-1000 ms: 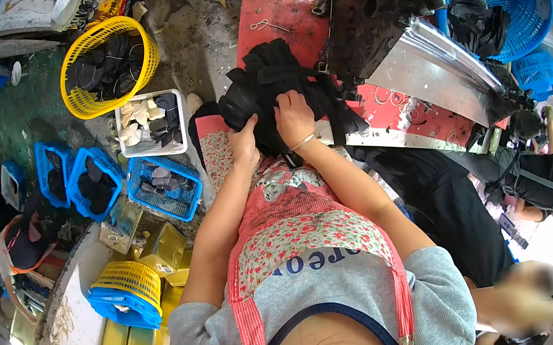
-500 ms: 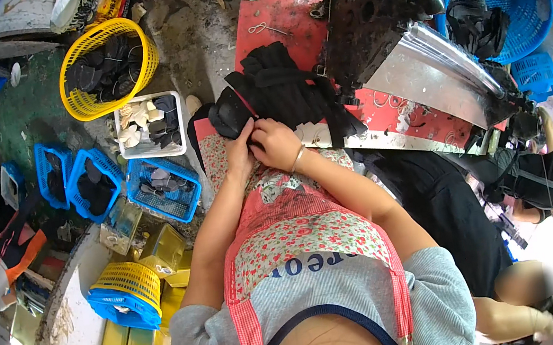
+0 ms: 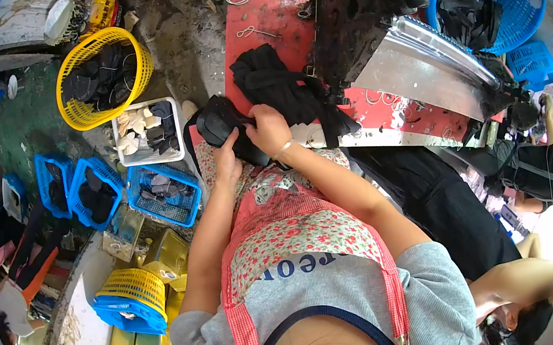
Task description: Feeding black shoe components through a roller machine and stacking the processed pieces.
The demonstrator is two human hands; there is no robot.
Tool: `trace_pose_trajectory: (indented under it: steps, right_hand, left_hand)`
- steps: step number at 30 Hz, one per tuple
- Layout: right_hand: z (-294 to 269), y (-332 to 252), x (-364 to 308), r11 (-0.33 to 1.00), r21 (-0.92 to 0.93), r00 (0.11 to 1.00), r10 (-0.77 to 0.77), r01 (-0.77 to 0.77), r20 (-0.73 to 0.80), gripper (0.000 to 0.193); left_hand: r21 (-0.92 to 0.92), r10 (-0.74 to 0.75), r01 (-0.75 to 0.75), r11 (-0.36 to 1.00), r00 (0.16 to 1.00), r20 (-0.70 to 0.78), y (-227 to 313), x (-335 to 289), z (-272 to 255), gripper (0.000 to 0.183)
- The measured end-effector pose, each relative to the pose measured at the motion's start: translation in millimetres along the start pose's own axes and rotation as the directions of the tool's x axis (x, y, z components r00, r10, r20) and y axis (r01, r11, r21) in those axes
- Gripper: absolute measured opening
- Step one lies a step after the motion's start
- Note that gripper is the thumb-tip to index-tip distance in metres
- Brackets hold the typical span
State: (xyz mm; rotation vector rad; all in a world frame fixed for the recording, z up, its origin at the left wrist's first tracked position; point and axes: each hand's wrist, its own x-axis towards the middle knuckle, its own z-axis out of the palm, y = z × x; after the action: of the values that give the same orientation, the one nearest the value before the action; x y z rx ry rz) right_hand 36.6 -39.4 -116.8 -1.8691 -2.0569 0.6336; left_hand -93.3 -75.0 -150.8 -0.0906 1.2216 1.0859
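A black shoe upper [image 3: 219, 120] with a rounded end lies in front of me at the near left edge of the red table, over my apron. My left hand [image 3: 227, 162] pinches its near side, thumb pointing up along it. On its right side the fingers of my right hand [image 3: 270, 131] are closed on the edge; most fingertips are hidden behind the black material. Just beyond my right hand lies a heap of black fabric pieces [image 3: 274, 78], spread toward the right along the table.
On the red table [image 3: 282, 4] stands a dark machine [image 3: 358, 25] with a metal plate. A large blue basket [image 3: 434, 15] is at far right. Left are a yellow basket [image 3: 64, 96], a white bin [image 3: 180, 133] and blue baskets [image 3: 188, 217]. Other people [image 3: 531, 170] are at right.
My hands have moved apart, the left one down and left. The shoe upper has turned, and the thin red line on it no longer shows. The whole view has shifted slightly.
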Motion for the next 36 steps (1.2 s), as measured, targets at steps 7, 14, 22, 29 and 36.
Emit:
trace_pose_trajectory:
  steps: [7, 14, 22, 29, 36]
  right_hand:
    - [-62, 83, -56, 0.939, 0.279, 0.955, 0.251, -0.201, -0.157, 0.030]
    - [-72, 93, -48, 0.944, -0.319, 0.971, 0.008, -0.086, -0.240, 0.019]
    - [-24, 59, 42, 0.866, -0.494, 0.972, -0.040, -0.082, -0.233, 0.012]
    - [-44, -9, 28, 0.881, -0.410, 0.956, -0.286, 0.235, -0.066, 0.009]
    - [-14, -14, -10, 0.958, -0.055, 0.959, -0.283, 0.282, -0.008, 0.025]
  left_hand:
    - [0.148, -0.003, -0.006, 0.989, 0.998, 0.058, -7, 13, -1, 0.022]
    - [0.153, 0.059, -0.077, 0.985, 0.992, 0.115, 1, -12, 24, 0.025]
    - [0.085, -0.039, 0.030, 0.996, 0.994, 0.105, 7, -10, 35, 0.032]
    - [-0.095, -0.037, 0.060, 0.994, 0.974, 0.225, 4, -12, 24, 0.032]
    - [-0.089, -0.139, 0.148, 0.985, 0.985, 0.101, -1, 7, 4, 0.026]
